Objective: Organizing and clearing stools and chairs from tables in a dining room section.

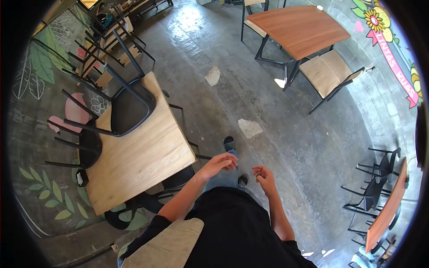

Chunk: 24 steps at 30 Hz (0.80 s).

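Observation:
My left hand (pixel 222 164) is held in front of my waist, empty, its fingers loosely bent and apart. Just right of it, my right hand (pixel 263 177) hangs in the air with curled, separated fingers and nothing in them. Nearest to my left hand is the corner of a light wooden table (pixel 157 147). Two black chairs rest upside down on that table: one at its far end (pixel 129 107), another along the wall side (pixel 90 147). A beige cloth (pixel 167 244) lies over my left shoulder.
A black tissue box (pixel 81 178) sits at the table's wall-side edge. Ahead right stands a reddish-brown table (pixel 298 26) with a wooden-seat chair (pixel 325 72). Another table (pixel 385 207) with black chairs lines the right wall. Pale patches (pixel 250 128) mark the concrete floor. A person (pixel 102 13) is far back left.

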### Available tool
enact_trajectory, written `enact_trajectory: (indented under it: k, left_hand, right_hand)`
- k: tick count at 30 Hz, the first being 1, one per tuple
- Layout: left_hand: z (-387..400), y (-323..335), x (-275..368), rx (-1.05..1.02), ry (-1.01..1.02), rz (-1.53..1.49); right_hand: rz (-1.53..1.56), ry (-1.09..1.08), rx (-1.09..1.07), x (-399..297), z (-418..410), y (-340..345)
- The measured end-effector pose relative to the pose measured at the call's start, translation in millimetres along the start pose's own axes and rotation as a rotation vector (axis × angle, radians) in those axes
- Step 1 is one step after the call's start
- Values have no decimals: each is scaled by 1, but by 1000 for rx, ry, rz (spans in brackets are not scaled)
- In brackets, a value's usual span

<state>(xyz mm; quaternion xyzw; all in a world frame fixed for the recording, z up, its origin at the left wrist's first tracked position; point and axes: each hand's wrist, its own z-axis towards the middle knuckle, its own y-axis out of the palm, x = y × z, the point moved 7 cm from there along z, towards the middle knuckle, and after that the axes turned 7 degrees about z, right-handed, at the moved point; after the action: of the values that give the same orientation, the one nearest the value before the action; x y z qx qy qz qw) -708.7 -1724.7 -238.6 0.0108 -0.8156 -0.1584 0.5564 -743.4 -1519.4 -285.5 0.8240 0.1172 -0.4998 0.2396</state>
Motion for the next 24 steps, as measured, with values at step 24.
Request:
enact_trajectory:
  k: [24]
  left_hand:
    - [20, -240, 66, 613, 140, -234]
  right_hand:
    - [-478, -14, -176, -140, 281, 56]
